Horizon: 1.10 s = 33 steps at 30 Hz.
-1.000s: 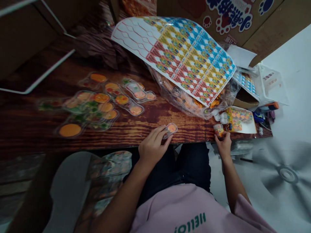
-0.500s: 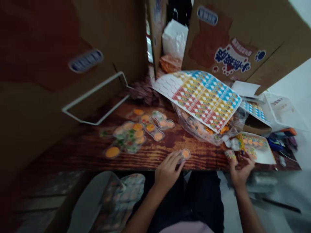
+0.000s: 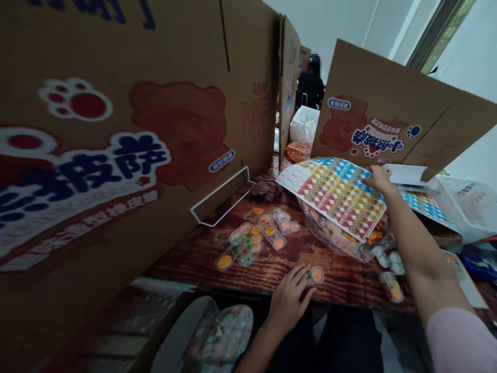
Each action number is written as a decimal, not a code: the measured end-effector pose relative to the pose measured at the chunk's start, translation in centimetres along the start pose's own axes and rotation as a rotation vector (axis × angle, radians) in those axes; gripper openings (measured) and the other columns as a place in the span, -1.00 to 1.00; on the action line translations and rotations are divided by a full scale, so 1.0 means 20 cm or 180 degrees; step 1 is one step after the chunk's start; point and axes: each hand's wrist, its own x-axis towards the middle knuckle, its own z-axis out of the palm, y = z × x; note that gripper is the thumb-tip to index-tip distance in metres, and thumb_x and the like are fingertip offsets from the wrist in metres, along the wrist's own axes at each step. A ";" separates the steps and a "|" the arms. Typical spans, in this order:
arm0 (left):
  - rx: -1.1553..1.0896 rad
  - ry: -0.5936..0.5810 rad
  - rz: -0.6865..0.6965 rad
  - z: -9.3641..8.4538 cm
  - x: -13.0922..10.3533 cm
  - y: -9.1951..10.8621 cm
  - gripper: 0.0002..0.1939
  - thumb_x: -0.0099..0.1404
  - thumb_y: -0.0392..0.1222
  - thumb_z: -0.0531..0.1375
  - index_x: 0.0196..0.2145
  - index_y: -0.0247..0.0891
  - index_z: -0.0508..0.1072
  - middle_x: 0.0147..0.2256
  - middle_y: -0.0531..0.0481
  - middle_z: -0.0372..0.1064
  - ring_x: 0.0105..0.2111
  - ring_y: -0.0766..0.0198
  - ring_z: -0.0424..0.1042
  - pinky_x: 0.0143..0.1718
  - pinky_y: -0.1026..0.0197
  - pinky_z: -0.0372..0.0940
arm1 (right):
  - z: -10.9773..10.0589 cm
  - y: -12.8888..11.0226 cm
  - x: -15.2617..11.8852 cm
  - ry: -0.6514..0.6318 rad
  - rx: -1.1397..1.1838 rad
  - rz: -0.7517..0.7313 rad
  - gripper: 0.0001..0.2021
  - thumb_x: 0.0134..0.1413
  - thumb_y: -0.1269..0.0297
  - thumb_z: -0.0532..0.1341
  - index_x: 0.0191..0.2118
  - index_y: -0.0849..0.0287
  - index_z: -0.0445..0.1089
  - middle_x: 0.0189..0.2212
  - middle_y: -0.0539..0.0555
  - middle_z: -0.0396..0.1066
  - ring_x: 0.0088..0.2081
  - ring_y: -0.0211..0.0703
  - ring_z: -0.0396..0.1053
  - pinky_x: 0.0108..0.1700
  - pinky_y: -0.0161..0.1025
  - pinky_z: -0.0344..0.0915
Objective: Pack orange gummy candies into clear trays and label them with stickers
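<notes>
My left hand [image 3: 291,296] rests at the table's front edge, its fingers curled over a small clear plastic pack [image 3: 317,275] with an orange disc inside. My right hand [image 3: 378,180] reaches forward, fingers bent at the upper right edge of a printed sticker sheet [image 3: 336,194] in red, yellow and blue. The sheet lies on a clear bag [image 3: 330,235] of orange pieces. A similar filled pack [image 3: 392,287] and two whitish pieces [image 3: 389,260] lie beneath my right forearm. Left of the bag is a pile of clear packs [image 3: 248,238] with orange and green contents.
Large cardboard boxes stand at the left [image 3: 186,103] and back right [image 3: 396,109]. A white wire frame [image 3: 202,223] leans by the left box. White plastic bins [image 3: 471,202] and a blue tool [image 3: 477,267] are at the right. A person [image 3: 310,83] sits far behind.
My right hand has left the small items at the right and moved forward to the sticker sheet. My left hand stays at the pack. The camera view has tilted up and turned left.
</notes>
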 end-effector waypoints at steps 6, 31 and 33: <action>-0.0580 0.0267 -0.0155 -0.06 -0.04 0.03 -0.72 0.36 -0.12 0.27 0.02 -0.08 0.55 0.27 -0.20 0.35 0.28 -0.13 0.34 0.22 -0.25 0.38 | -0.41 -0.08 -0.33 -0.0560 0.0750 -0.0419 -0.60 -0.04 -0.10 0.42 -0.40 0.13 0.36 -0.52 -0.05 0.34 -0.42 -0.18 0.25 -0.31 -0.20 0.25; -0.4285 0.0761 -0.2393 -0.63 0.05 0.22 -0.33 -0.20 -0.10 0.55 -0.09 -0.23 0.52 -0.26 -0.08 0.61 -0.31 0.00 0.61 -0.21 -0.01 0.53 | -0.62 -0.64 -1.84 0.0807 0.0434 -0.1256 -0.42 0.16 0.14 0.38 0.26 0.03 0.29 0.32 0.28 0.25 0.35 0.36 0.19 0.35 0.41 0.08; -0.4633 0.0604 -0.2367 -0.60 -0.03 0.23 -0.25 -0.20 -0.10 0.53 -0.01 -0.25 0.51 -0.21 -0.15 0.62 -0.18 -0.14 0.61 -0.10 -0.10 0.51 | -0.59 -0.77 -1.74 0.0118 0.0310 -0.1778 -0.47 0.27 0.15 0.31 0.29 0.06 0.25 0.34 0.28 0.26 0.36 0.30 0.17 0.37 0.35 0.02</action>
